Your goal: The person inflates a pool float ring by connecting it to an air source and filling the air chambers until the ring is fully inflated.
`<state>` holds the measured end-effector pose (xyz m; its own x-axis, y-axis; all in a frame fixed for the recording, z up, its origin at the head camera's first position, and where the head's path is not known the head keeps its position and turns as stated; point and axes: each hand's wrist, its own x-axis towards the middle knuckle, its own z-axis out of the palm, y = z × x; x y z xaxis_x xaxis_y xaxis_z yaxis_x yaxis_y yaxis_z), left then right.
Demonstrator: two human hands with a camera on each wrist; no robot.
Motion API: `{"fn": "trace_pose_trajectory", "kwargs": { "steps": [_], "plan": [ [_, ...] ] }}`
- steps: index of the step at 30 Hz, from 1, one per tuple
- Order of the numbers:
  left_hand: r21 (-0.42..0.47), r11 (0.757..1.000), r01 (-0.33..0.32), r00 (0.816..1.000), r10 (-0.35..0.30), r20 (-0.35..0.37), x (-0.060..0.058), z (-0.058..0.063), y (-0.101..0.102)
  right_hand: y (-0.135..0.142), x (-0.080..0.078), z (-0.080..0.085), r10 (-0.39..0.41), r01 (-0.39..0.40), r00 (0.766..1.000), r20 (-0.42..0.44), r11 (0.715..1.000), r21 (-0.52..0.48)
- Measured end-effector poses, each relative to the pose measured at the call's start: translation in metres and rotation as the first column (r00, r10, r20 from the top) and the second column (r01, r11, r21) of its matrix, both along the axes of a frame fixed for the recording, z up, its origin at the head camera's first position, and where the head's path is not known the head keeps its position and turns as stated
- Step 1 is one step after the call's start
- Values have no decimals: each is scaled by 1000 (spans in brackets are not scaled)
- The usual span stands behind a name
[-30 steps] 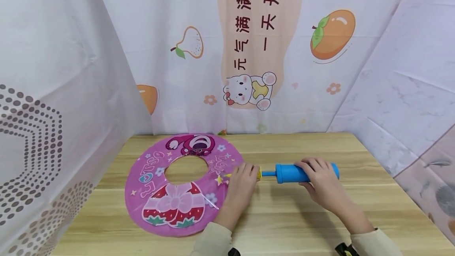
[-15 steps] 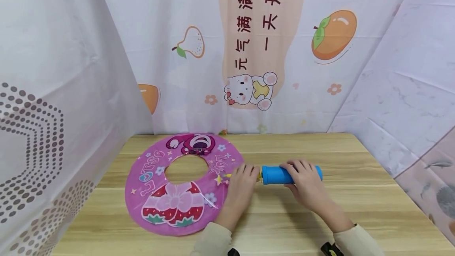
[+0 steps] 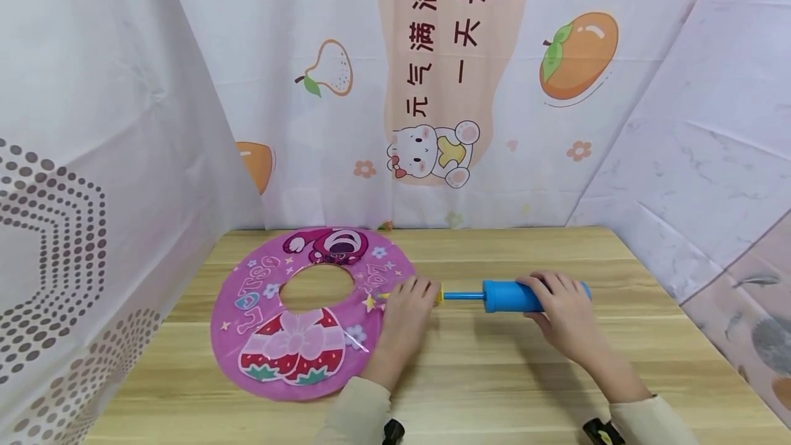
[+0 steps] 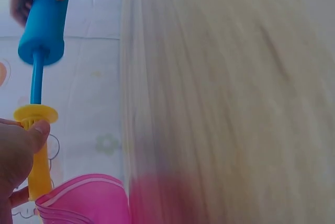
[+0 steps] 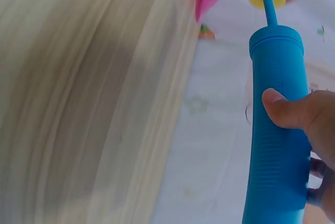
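At lower center, the left hand [image 3: 404,311] curls its fingers around a yellow pump handle [image 4: 41,170], near a pink ring [image 3: 293,345], lower left; the right hand [image 3: 561,304] wraps the blue barrel [image 3: 505,296], lower right. Straight strokes along the blue rod [image 3: 463,296], handle steady, should serve best.

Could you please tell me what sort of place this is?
Probably an indoor tabletop booth, though I cannot be certain: patterned sheets hang behind and on both sides of a wood-grain table, where a pink ring lies beside a blue pump.
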<state>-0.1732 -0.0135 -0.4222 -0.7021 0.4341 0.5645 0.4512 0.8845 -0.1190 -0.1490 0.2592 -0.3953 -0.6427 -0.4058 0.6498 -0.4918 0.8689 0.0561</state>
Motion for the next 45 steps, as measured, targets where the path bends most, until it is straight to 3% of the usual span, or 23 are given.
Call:
{"fn": "trace_pose_trajectory", "kwargs": {
  "steps": [11,17,33,45],
  "plan": [
    [35,999,-17,999,16,39,-3,2,-13,41,4,10,-20,20,1000,13,1000,2],
    [33,999,-10,999,9,33,-2,-1,-14,48,6,12,-15,15,1000,17,1000,10],
    [158,987,-9,1000,12,-17,-2,-7,-8,44,7,15,3,-4,1000,19,1000,31],
    [170,985,-26,998,15,64,3,-12,-6,5,2,8,9,-14,996,83,999,50]
  ]
}}
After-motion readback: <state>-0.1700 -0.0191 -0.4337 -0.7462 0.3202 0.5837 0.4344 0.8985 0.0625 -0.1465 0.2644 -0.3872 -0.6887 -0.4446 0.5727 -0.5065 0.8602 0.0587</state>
